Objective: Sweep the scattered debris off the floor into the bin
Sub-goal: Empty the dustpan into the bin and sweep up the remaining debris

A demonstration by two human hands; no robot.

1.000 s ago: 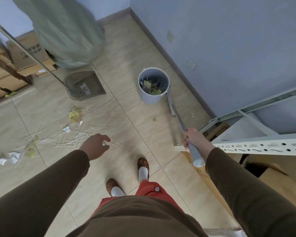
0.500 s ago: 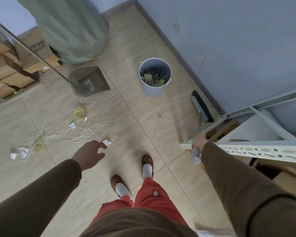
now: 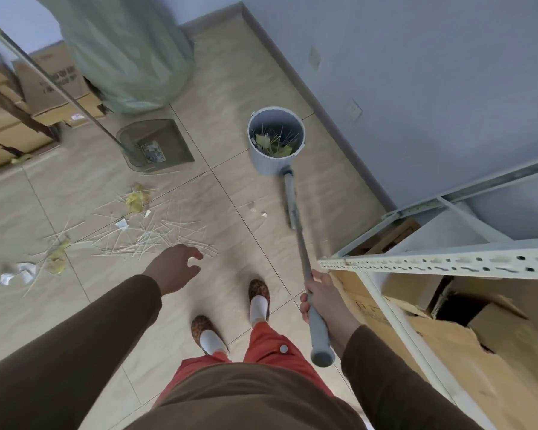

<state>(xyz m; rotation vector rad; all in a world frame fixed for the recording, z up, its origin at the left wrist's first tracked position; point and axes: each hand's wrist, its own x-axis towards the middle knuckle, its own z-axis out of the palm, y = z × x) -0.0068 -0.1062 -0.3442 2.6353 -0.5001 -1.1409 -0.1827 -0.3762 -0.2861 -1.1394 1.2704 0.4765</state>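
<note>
Broom [image 3: 303, 259] is being gripped by the right hand [image 3: 322, 301], fingers curling round the grey handle near its upper end; the head [image 3: 290, 200], blurred, is lying on the floor [image 3: 230, 88] just beside the bin [image 3: 275, 141], whether touching it cannot be told. Left hand [image 3: 176, 265] is hanging over the floor with fingers loosely spread, holding nothing. Debris [image 3: 137, 234], thin sticks, yellow scraps and crumpled paper, is lying scattered across the tiles toward the floor's left edge, near the dustpan [image 3: 159, 144]. The bin, holding sticks and yellow scraps, is standing near the wall [image 3: 416, 72]. A metal rack [image 3: 448, 265] is standing at the right edge, over cardboard.
</note>
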